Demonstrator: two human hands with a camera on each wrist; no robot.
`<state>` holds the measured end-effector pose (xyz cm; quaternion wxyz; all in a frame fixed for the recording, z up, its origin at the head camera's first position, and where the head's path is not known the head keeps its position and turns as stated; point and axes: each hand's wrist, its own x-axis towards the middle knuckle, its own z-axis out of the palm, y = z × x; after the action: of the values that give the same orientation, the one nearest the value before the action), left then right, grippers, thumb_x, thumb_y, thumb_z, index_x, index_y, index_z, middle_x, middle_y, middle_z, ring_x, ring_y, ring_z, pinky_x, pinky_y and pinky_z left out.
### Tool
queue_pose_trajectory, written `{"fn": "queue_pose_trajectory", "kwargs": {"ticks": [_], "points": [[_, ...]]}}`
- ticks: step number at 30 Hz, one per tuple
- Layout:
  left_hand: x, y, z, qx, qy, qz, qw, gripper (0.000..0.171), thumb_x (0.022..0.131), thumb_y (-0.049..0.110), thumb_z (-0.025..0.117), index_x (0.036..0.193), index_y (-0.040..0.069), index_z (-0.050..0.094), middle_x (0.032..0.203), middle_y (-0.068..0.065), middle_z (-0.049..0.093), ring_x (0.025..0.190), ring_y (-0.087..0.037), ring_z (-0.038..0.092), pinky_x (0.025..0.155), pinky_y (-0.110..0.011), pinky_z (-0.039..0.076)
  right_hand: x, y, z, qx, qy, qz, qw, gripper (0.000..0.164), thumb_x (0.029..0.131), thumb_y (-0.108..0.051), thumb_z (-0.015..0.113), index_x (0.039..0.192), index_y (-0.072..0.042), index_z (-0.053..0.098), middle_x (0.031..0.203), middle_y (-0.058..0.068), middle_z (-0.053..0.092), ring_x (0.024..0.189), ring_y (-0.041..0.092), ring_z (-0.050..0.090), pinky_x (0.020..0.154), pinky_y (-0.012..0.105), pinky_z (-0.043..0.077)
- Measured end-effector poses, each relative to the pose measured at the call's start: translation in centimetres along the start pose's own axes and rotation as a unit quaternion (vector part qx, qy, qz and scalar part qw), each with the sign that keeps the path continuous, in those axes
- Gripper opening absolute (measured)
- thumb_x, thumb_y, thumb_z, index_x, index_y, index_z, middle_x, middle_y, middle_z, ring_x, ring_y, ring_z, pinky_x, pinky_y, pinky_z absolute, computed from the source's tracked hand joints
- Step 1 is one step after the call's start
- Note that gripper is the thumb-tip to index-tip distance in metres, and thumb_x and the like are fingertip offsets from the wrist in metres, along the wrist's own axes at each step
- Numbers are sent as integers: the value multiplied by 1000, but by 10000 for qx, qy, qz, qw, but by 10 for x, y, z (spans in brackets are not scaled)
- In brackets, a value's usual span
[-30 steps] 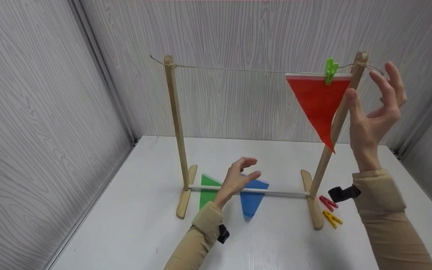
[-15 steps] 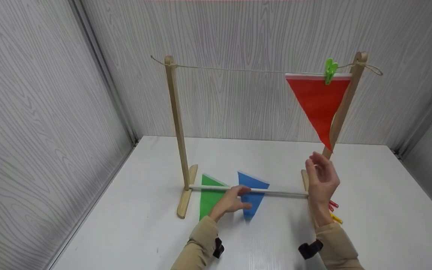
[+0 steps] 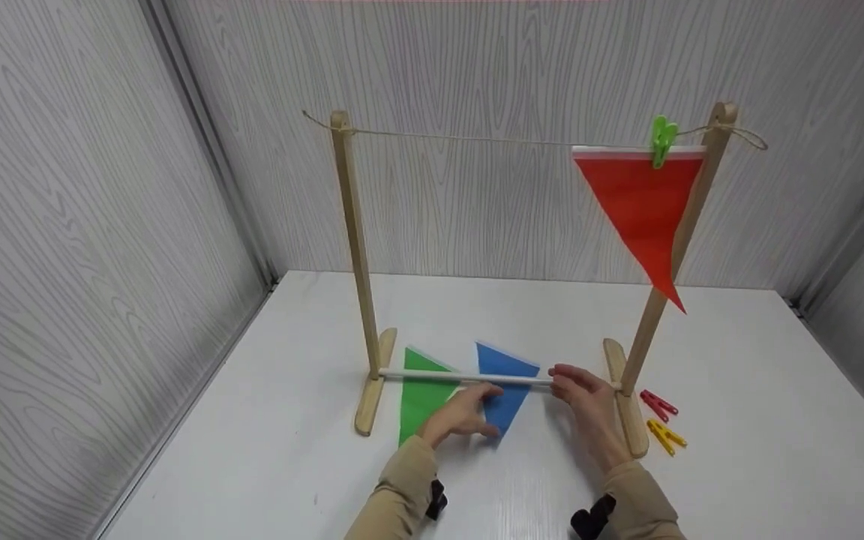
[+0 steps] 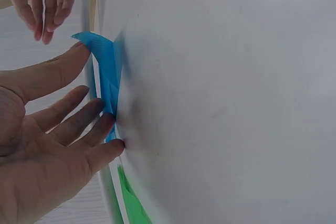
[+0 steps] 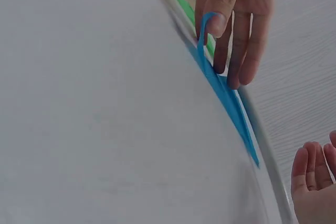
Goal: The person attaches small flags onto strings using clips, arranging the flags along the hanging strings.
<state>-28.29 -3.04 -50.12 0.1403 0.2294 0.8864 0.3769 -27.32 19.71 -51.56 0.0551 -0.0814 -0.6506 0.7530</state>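
A blue pennant (image 3: 505,361) lies on the table, crossed by the stand's white rod (image 3: 439,376). Over its left side is my left hand (image 3: 460,414); the left wrist view has its thumb against the raised tip of the blue pennant (image 4: 107,66) and its extended fingers along the cloth. My right hand (image 3: 588,405) hovers by the pennant's right corner, fingers extended and holding nothing. Partly behind the left hand lies a green pennant (image 3: 421,397). From the string (image 3: 462,138) hangs a red pennant (image 3: 634,199), clipped by a green clothespin (image 3: 661,142).
Two wooden posts, the left post (image 3: 355,240) and the right post (image 3: 653,315), carry the string on flat feet. Right of the right foot lie a red clothespin (image 3: 658,405) and a yellow clothespin (image 3: 664,436). Patterned panels (image 3: 439,210) enclose the white table (image 3: 252,427).
My right hand has come down from beside the hanging red pennant and moved left to the blue one. My left hand has lowered toward the blue pennant, whose near tip is now raised.
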Motion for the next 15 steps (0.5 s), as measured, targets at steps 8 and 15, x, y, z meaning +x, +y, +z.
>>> {"fn": "queue_pose_trajectory", "kwargs": {"ticks": [8, 15], "points": [[-1, 0, 4, 321, 80, 40, 9994, 56, 84, 4, 77, 135, -1, 56, 139, -19, 60, 133, -36, 55, 114, -47, 43, 4, 16, -1, -204, -161, 327, 9991, 36, 96, -9, 67, 128, 6, 61, 110, 7, 73, 98, 16, 68, 86, 23, 57], [-2, 4, 12, 421, 340, -271, 9982, 49, 87, 1, 73, 134, 2, 58, 138, -17, 62, 131, -33, 57, 112, -48, 45, 4, 22, 1, -984, -402, -10, 9943, 28, 95, -5, 66, 121, 7, 65, 112, 18, 71, 96, 18, 68, 84, 21, 56]]}}
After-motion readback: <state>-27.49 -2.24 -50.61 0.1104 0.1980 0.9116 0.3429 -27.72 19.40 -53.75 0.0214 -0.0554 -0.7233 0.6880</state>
